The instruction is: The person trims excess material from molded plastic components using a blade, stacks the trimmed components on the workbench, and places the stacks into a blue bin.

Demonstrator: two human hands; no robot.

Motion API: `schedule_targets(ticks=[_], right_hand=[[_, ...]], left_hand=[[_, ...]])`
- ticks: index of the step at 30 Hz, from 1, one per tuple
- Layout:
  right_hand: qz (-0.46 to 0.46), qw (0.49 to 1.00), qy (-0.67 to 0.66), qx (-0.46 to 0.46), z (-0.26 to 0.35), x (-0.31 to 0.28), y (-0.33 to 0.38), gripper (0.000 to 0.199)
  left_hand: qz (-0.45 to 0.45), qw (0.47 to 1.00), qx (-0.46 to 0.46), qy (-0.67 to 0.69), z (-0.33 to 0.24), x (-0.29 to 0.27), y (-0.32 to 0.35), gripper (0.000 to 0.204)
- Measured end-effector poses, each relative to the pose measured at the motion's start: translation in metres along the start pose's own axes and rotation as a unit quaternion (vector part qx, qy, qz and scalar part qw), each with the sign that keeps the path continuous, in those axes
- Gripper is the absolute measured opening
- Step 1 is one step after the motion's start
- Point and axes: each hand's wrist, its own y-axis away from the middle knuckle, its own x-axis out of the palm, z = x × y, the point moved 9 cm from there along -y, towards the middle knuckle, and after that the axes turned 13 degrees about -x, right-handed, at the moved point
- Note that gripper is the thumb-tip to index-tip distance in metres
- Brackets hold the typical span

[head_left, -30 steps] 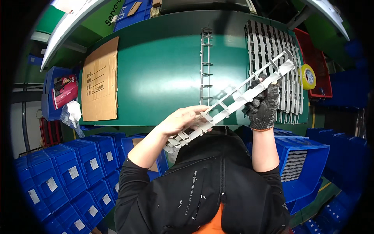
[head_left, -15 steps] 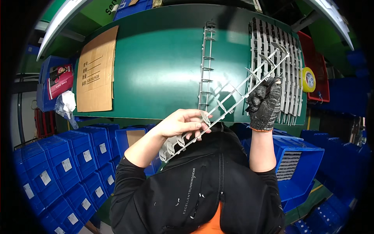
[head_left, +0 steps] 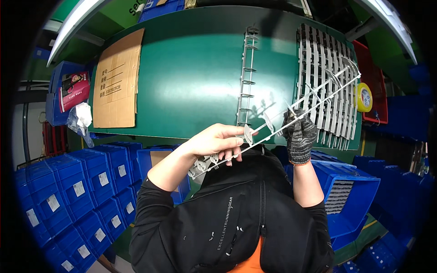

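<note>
A long light-grey louver strip [head_left: 268, 123], two thin rails with curved blades between them, slants across the front of the green table [head_left: 191, 77]. My bare left hand [head_left: 223, 142] grips its lower half, fingers closed around the rails and a blade. My right hand [head_left: 300, 136], in a dark grey knit glove, is closed at the lower rail further up; its fingertips are partly hidden. Beyond my left hand, a second louver strip [head_left: 249, 69] lies lengthwise on the table. The held strip's upper end overlaps a row of similar strips [head_left: 314, 59] on the right.
Flat cardboard [head_left: 116, 82] lies at the table's left. Beside it, a blue bin [head_left: 57, 109] holds a magenta package [head_left: 75, 93]. A yellow tape roll [head_left: 364, 97] and a red bin [head_left: 380, 100] are right. Blue crates [head_left: 54, 182] stack lower left; another blue crate [head_left: 359, 195] stands lower right.
My right hand has moved down and left, from beside the strip's upper part to its lower rail. The held strip has shifted right and tilts flatter. The view has shifted slightly.
</note>
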Motion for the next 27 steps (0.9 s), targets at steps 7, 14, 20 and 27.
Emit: schedule_targets(ticks=[7,14,20,27], right_hand=[[0.135,0.98,0.125,-0.075,0.03,0.028,0.001,0.016],[0.048,0.996,0.024,0.07,-0.018,0.007,0.012,0.016],[0.033,0.995,0.018,0.088,-0.005,0.007,0.012,0.02],[0.161,0.945,0.261,-0.117,0.046,0.041,-0.014,0.014]], left_hand=[[-0.007,1.0,0.006,0.005,-0.003,-0.003,-0.002,0.037],[-0.045,0.995,0.065,0.053,0.001,-0.016,-0.011,0.019],[-0.069,0.986,0.095,0.116,-0.003,-0.019,-0.013,0.012],[-0.266,0.898,0.271,-0.223,-0.035,-0.016,0.003,0.012]])
